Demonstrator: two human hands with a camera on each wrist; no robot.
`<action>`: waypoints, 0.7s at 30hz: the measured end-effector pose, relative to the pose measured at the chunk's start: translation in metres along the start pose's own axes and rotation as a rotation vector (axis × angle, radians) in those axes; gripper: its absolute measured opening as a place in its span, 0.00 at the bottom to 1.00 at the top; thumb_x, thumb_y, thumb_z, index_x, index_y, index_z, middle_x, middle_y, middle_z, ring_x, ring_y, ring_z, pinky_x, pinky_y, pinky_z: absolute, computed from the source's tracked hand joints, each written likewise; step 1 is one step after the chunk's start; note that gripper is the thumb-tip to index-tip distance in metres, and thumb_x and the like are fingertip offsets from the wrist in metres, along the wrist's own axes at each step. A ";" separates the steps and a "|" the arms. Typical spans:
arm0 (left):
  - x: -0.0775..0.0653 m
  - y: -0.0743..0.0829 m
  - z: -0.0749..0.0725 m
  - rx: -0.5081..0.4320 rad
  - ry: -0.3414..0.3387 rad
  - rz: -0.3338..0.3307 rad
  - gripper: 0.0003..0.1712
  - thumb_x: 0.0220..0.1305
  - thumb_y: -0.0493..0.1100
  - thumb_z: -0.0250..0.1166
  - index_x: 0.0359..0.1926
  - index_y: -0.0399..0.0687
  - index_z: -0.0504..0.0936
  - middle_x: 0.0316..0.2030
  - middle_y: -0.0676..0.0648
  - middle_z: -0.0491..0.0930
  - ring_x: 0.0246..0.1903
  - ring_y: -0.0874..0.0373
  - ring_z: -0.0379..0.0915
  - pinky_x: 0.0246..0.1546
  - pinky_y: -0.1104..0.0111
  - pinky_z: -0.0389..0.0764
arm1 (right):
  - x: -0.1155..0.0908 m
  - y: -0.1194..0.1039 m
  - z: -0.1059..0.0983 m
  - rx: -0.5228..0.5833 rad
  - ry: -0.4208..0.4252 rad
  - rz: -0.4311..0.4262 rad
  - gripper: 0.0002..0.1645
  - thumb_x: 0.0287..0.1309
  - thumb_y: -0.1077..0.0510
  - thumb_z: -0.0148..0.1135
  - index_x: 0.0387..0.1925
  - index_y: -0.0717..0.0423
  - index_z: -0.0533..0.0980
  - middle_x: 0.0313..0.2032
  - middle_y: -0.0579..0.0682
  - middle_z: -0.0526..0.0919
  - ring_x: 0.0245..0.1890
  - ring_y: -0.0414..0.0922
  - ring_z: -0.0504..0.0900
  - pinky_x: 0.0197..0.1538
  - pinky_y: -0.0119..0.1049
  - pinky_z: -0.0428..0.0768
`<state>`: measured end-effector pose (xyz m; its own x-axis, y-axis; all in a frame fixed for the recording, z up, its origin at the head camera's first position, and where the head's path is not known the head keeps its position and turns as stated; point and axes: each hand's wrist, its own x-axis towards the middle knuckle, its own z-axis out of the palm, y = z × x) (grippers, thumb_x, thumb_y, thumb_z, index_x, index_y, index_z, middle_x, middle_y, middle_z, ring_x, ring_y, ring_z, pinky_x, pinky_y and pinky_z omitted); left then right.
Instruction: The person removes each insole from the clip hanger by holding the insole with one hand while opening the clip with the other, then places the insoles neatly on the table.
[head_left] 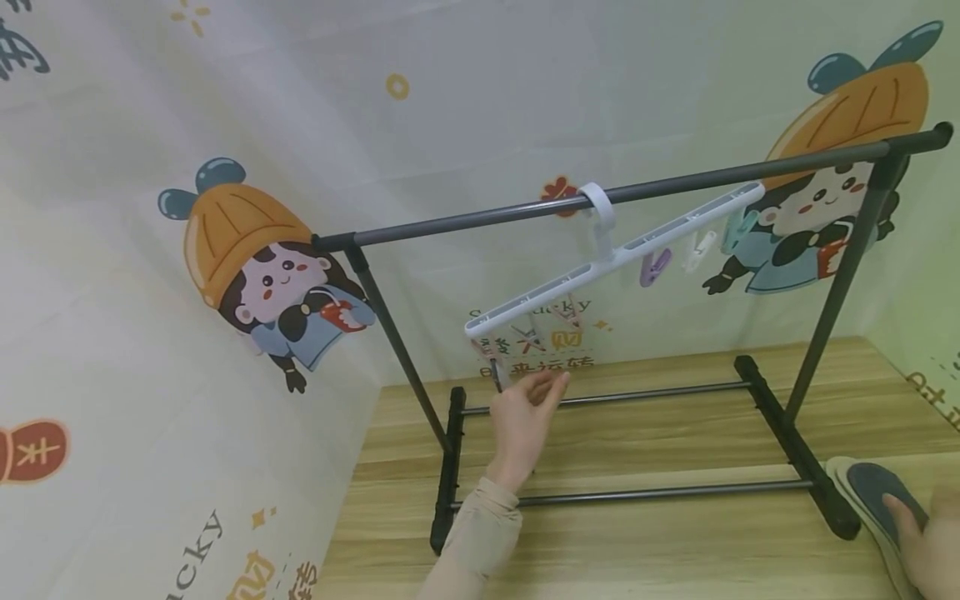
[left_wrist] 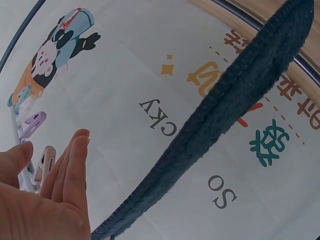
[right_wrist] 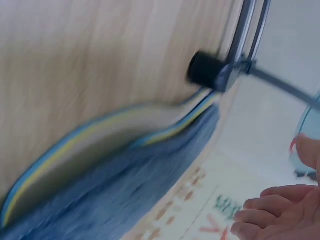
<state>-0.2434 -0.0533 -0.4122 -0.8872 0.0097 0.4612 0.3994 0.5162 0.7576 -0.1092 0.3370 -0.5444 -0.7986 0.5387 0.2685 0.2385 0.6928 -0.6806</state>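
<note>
At the far left, a pale sheet printed with a cartoon child and lettering stands behind everything. Next comes the left leg of a dark metal rack, whose base stands on a wooden surface. Just inside that leg, the person's left hand is raised below the low end of a white hanger, its fingers mostly straight and the thumb apart, gripping nothing. From this end hangs a dark blue fuzzy insole, beside the hand and seen edge-on; whether they touch cannot be told.

The hanger is hooked over the top bar and tilts upward to the right. Along it sit several clips, ending rightward with a purple clip, a white clip and a teal clip.

Past the rack's right leg, more insoles, blue on top with pale undersides, lie overlapping beside the foot of the rack. At the far right, the right hand is relaxed, fingers loosely bent and holding nothing; its thumb overlaps the insoles from above, contact unclear.
</note>
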 end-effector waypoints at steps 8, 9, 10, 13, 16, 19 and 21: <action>-0.002 0.009 -0.009 -0.059 0.002 0.002 0.24 0.63 0.53 0.68 0.46 0.35 0.85 0.41 0.37 0.87 0.39 0.51 0.87 0.37 0.73 0.84 | 0.002 -0.036 0.015 -0.107 -0.211 -0.128 0.50 0.77 0.39 0.30 0.62 0.91 0.46 0.63 0.90 0.44 0.68 0.81 0.40 0.68 0.72 0.40; -0.003 0.010 -0.010 -0.063 0.003 0.006 0.24 0.63 0.53 0.68 0.46 0.35 0.85 0.41 0.37 0.87 0.39 0.51 0.87 0.38 0.73 0.84 | 0.002 -0.040 0.018 -0.083 -0.229 -0.131 0.51 0.77 0.39 0.31 0.63 0.91 0.43 0.64 0.89 0.40 0.68 0.80 0.34 0.67 0.72 0.35; -0.004 0.012 -0.012 -0.062 0.005 0.011 0.24 0.63 0.53 0.68 0.45 0.35 0.85 0.41 0.38 0.87 0.39 0.51 0.87 0.38 0.73 0.84 | 0.003 -0.044 0.020 -0.069 -0.232 -0.154 0.51 0.77 0.40 0.31 0.63 0.91 0.43 0.64 0.90 0.39 0.68 0.80 0.33 0.66 0.74 0.35; -0.006 0.016 -0.016 -0.058 0.011 0.030 0.24 0.63 0.53 0.68 0.46 0.35 0.85 0.40 0.39 0.87 0.39 0.52 0.87 0.38 0.72 0.84 | 0.004 -0.058 0.026 -0.028 -0.236 -0.228 0.48 0.78 0.43 0.34 0.64 0.91 0.44 0.63 0.91 0.41 0.68 0.81 0.35 0.63 0.77 0.36; -0.009 0.018 -0.022 -0.049 0.017 0.054 0.23 0.64 0.53 0.67 0.46 0.36 0.85 0.41 0.40 0.87 0.39 0.52 0.87 0.38 0.71 0.85 | 0.003 -0.074 0.033 -0.005 -0.257 -0.268 0.47 0.78 0.44 0.36 0.66 0.88 0.44 0.64 0.90 0.41 0.68 0.81 0.35 0.64 0.76 0.36; -0.011 0.018 -0.029 -0.034 0.032 0.076 0.22 0.64 0.52 0.68 0.46 0.37 0.86 0.40 0.41 0.88 0.38 0.52 0.87 0.38 0.70 0.85 | 0.000 -0.091 0.041 0.006 -0.255 -0.308 0.45 0.78 0.44 0.38 0.68 0.85 0.44 0.65 0.88 0.43 0.68 0.81 0.37 0.66 0.75 0.37; -0.012 0.016 -0.035 -0.028 0.047 0.088 0.21 0.63 0.52 0.68 0.45 0.38 0.86 0.39 0.42 0.88 0.37 0.53 0.88 0.37 0.69 0.85 | -0.002 -0.103 0.047 0.015 -0.253 -0.330 0.45 0.77 0.44 0.40 0.69 0.83 0.45 0.66 0.87 0.44 0.69 0.80 0.39 0.68 0.73 0.38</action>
<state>-0.2188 -0.0754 -0.3896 -0.8371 0.0137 0.5469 0.4820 0.4913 0.7255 -0.1581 0.2416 -0.5069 -0.9419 0.1529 0.2990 -0.0593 0.8006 -0.5962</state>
